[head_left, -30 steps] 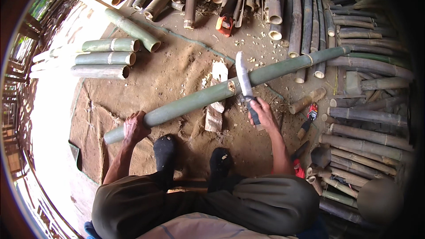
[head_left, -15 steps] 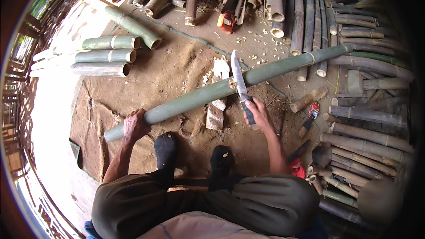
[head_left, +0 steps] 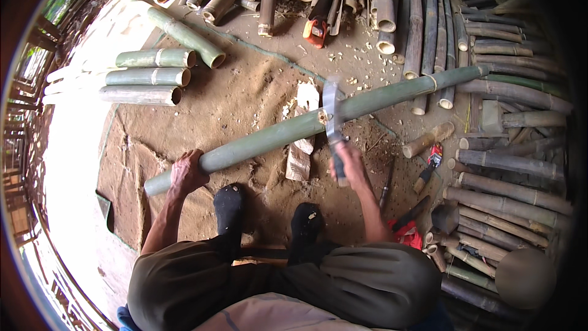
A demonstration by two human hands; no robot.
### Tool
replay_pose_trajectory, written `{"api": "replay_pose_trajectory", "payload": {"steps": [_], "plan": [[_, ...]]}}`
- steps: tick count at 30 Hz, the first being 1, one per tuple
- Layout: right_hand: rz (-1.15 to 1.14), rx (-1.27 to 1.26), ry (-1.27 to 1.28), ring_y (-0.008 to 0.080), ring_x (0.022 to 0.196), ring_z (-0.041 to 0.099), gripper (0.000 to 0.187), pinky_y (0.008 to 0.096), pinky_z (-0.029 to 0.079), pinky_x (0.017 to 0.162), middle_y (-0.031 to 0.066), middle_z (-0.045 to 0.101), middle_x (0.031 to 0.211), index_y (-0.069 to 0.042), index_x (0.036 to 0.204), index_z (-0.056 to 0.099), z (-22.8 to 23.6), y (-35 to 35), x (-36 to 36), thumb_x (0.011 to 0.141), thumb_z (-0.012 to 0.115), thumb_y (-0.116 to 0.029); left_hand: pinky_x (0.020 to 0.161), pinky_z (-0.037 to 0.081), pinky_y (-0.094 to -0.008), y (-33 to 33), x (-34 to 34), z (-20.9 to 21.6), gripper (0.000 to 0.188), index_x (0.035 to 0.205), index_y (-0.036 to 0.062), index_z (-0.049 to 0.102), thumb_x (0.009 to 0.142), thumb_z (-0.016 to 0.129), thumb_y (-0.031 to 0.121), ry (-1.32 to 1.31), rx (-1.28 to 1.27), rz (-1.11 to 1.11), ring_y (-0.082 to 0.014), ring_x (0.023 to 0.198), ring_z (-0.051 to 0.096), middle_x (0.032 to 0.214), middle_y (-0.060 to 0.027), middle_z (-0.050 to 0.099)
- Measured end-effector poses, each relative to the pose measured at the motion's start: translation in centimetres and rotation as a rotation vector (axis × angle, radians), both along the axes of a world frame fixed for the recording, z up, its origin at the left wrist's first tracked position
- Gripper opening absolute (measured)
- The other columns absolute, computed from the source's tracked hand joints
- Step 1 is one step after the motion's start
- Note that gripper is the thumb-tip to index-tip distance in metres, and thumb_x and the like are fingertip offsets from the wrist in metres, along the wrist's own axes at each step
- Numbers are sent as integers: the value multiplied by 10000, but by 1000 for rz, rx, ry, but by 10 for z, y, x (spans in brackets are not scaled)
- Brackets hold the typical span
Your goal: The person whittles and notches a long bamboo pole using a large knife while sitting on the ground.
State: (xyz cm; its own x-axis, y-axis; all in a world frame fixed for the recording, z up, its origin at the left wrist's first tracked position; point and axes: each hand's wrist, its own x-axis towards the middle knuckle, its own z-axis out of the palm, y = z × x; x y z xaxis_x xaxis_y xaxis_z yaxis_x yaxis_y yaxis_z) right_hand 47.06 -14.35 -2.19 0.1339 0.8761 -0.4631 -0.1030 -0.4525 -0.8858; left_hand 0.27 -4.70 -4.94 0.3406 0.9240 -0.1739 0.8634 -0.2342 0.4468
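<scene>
Two hands busy: left hand point(head_left: 187, 171) wrapped around green bamboo pole point(head_left: 263, 138), right hand point(head_left: 351, 164) around knife point(head_left: 331, 109) handle.
On my remote feed the pole slanted over the burlap mat point(head_left: 159, 129), left end near the mat's left edge, far end past its right edge. Left hand held near that left end; right hand was nearer the node point(head_left: 322, 116), pole ahead of it. Blade crossed the long axis steeply, just right of the node; blurred, I couldn't tell if touching.
</scene>
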Motion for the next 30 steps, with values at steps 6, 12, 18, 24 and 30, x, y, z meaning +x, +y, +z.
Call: {"api": "replay_pose_trajectory", "payload": {"steps": [6,12,18,24,30], "plan": [[213,-72,41,139,527,627,405,294,525,443,51,636,712,-51,1201,583,5,0,-20,1082,596,-437,917,506,-492,-13,-2,-16,393,1036,88,675,662,782,146,123,91,52,-358,1002,691,994,-135,724],[59,6,-212,154,491,609,368,305,496,391,43,629,695,-83,1159,574,8,-2,7,1101,541,-445,930,481,-480,-23,2,-21,336,996,91,658,680,769,130,111,167,92,-347,985,681,979,-120,710],[-253,-50,-44,152,507,627,340,311,551,421,63,653,700,-79,1176,563,19,17,29,1105,548,-411,916,485,-478,-24,4,-20,319,990,89,649,692,758,121,98,158,92,-353,988,679,982,-126,709],[141,-70,-191,142,492,612,350,316,539,403,62,665,713,-59,1202,555,23,22,38,1122,510,-397,914,488,-483,-23,-3,-23,305,999,88,644,713,745,116,83,146,94,-359,992,677,973,-138,706],[155,-56,-220,141,492,626,418,306,550,421,58,660,694,-76,1229,580,4,11,32,1107,516,-471,913,490,-481,-22,2,-28,326,1005,89,649,698,754,125,116,168,81,-357,991,679,975,-131,702]]}}
